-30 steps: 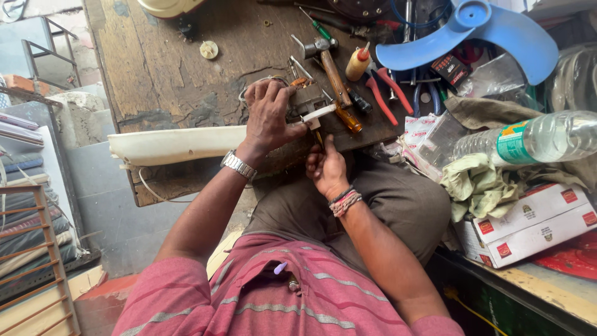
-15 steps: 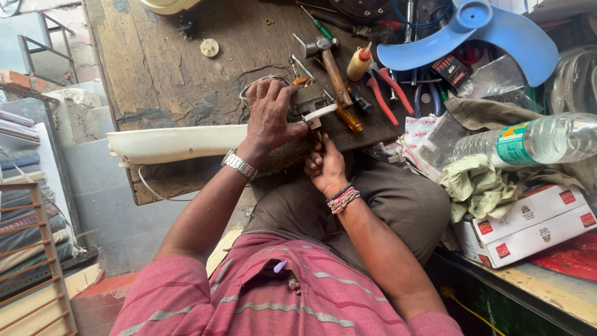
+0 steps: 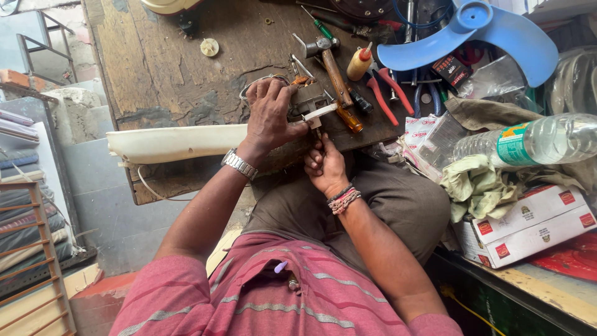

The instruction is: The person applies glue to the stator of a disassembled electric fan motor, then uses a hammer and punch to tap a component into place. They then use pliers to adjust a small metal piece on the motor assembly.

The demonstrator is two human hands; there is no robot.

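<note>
I sit at a worn wooden workbench (image 3: pixel 174 68), seen from above. A long cream fan blade (image 3: pixel 177 142) lies across its near edge, and its narrow end reaches a small metal part (image 3: pixel 309 99) on the bench. My left hand (image 3: pixel 268 118), a metal watch on the wrist, presses down on the blade's end, fingers closed over it. My right hand (image 3: pixel 324 165), just below the bench edge, pinches a thin tool; its tip is hidden, so I cannot tell what kind. Nearby lie a hammer (image 3: pixel 329 65), red-handled pliers (image 3: pixel 385 93), a small glue bottle (image 3: pixel 359 63), a blue fan blade (image 3: pixel 491 31) and a plastic water bottle (image 3: pixel 535 140).
</note>
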